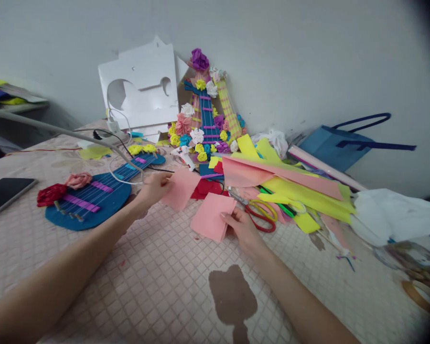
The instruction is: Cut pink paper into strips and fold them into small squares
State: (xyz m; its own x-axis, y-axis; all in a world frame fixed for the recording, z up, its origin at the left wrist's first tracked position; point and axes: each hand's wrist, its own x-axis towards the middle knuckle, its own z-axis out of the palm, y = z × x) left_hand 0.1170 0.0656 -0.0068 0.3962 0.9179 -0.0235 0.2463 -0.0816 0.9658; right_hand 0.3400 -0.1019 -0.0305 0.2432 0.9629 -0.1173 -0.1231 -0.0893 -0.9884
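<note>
My left hand [154,186] pinches the edge of a square pink paper sheet [181,189], which hangs just above the table. Between thumb and fingers, my right hand [241,224] grips a second pink piece, a small stack of square papers [212,216] with slightly offset edges. The two pink pieces are apart. Just beyond the right hand lie scissors [260,223] with red and yellow handles. Red paper [209,189] shows behind the pink pieces. Left of my left hand is a blue paper guitar [100,191] with purple strips, strings and paper roses.
A white glue gun [183,156] stands near flower-covered paper guitars [208,114] against the wall. Yellow and pink paper [308,200] heaps at the right, before a blue bag [338,145]. A white cable [75,129] crosses the left side. A phone [7,193] and tape roll [421,295] sit at the edges.
</note>
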